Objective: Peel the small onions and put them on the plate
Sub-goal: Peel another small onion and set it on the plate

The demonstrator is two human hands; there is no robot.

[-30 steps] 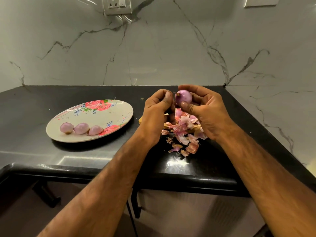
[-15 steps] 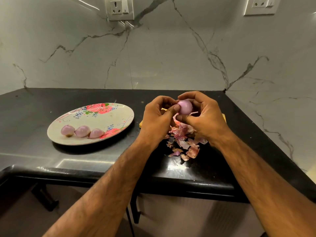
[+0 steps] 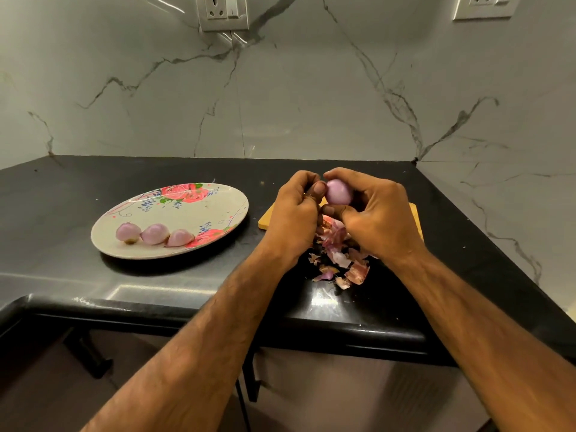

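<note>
Looking down from the head camera, both bare hands meet above the near right part of a black counter. The right hand holds a small onion in the air. Its forefinger curls over the top and its thumb comes up from below, so the smooth, pale purple bulb shows between them. The left hand is just beside it with its fingers curled in tight. Its thumb tip is pressed to the left end of the small onion, and the bent forefinger closes over the same spot, pinching there. Whether anything else lies inside that fist cannot be told. Straight below the hands a loose heap of pink and reddish peels lies on the counter, partly hidden by the right wrist. A yellow board shows behind and beneath the hands, with only its left corner and a strip of its right edge visible. To the left, well apart from the hands, sits an oval plate with red flowers printed on it. Three peeled onions lie in a row along its near side, each touching or almost touching the next. Behind the counter rises a grey-veined marble wall, with one socket at top centre and a second socket at top right.
</note>
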